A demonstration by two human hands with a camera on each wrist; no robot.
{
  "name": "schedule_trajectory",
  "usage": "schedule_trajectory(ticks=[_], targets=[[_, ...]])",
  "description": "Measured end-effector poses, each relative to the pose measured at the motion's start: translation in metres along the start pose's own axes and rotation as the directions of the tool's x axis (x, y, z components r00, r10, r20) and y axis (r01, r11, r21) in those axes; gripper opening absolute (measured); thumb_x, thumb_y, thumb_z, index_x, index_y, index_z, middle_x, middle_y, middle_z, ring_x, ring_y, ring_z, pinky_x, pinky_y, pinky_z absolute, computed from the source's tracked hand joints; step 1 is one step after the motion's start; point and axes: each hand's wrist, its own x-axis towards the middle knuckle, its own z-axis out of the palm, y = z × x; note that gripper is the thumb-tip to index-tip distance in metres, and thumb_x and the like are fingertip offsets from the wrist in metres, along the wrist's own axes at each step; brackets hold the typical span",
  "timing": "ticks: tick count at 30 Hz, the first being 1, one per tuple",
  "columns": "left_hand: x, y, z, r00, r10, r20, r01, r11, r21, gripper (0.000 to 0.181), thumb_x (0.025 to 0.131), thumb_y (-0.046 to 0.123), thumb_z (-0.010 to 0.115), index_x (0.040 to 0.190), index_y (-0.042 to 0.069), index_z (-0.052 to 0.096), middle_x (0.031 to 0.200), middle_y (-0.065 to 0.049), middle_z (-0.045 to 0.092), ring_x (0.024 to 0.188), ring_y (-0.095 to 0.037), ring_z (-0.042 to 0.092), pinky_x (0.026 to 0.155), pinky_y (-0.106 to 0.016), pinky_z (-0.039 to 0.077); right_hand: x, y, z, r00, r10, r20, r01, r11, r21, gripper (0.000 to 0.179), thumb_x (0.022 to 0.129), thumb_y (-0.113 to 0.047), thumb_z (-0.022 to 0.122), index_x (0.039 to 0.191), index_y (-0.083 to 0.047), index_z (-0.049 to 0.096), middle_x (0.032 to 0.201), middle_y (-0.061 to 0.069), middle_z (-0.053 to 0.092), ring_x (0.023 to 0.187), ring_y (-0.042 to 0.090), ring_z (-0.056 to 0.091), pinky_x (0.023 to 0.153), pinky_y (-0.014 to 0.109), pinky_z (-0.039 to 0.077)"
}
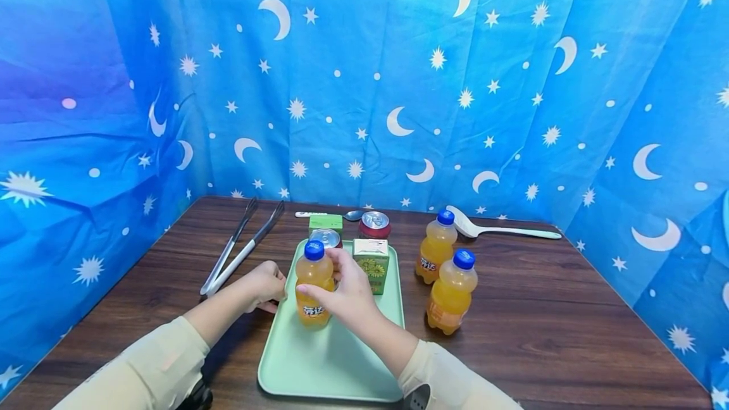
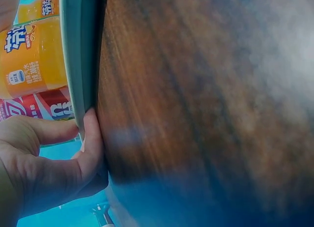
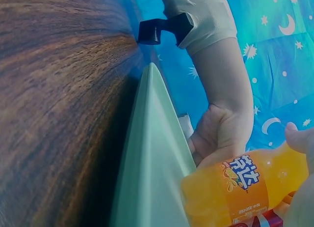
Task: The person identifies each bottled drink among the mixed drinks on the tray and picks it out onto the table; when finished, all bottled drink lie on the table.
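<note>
My right hand (image 1: pixel 354 290) grips an orange soda bottle (image 1: pixel 313 277) with a blue cap, thumb on its near side and fingers round the far side. The bottle stands upright over the light green tray (image 1: pixel 336 366). At the tray's left rim, my left hand (image 1: pixel 267 286) pinches the edge between thumb and fingers, as the left wrist view shows at the rim (image 2: pixel 78 55). Just behind the gripped bottle is a red can (image 1: pixel 327 238), partly hidden by it. A green drink carton (image 1: pixel 371 267) stands on the tray to the right.
Two more orange soda bottles (image 1: pixel 437 245) (image 1: pixel 452 293) stand right of the tray. Behind it are another red can (image 1: pixel 374 225), a green box (image 1: pixel 326 225) and a spoon (image 1: pixel 353 215). Metal tongs (image 1: pixel 239 258) lie left; a white ladle-like utensil (image 1: pixel 501 230) lies back right.
</note>
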Motion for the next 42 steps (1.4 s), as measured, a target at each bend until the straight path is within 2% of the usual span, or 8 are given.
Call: schedule_trajectory(ticks=[22, 42], targets=[[0.0014, -0.0001, 0.0009, 1.000, 0.009, -0.001, -0.009, 1.000, 0.006, 0.016, 0.078, -0.012, 0.053, 0.092, -0.008, 0.050, 0.088, -0.016, 0.052, 0.071, -0.023, 0.059, 0.055, -0.034, 0.056, 0.0008, 0.0030, 0.0035, 1.000, -0.007, -0.018, 0.009, 0.995, 0.104, 0.060, 0.076, -0.024, 0.078, 0.125, -0.010, 0.047, 0.116, 0.002, 0.057, 0.104, 0.017, 0.058, 0.087, 0.032, 0.050], [0.0028, -0.0022, -0.0003, 1.000, 0.004, 0.010, -0.004, 1.000, 0.009, 0.015, 0.078, -0.013, 0.053, 0.092, -0.008, 0.051, 0.089, -0.015, 0.051, 0.072, -0.022, 0.059, 0.056, -0.035, 0.056, -0.0083, 0.0028, -0.0043, 1.000, -0.029, -0.008, 0.030, 0.991, 0.134, 0.056, 0.078, -0.019, 0.076, 0.125, -0.009, 0.047, 0.119, 0.001, 0.057, 0.109, 0.016, 0.055, 0.094, 0.034, 0.045]])
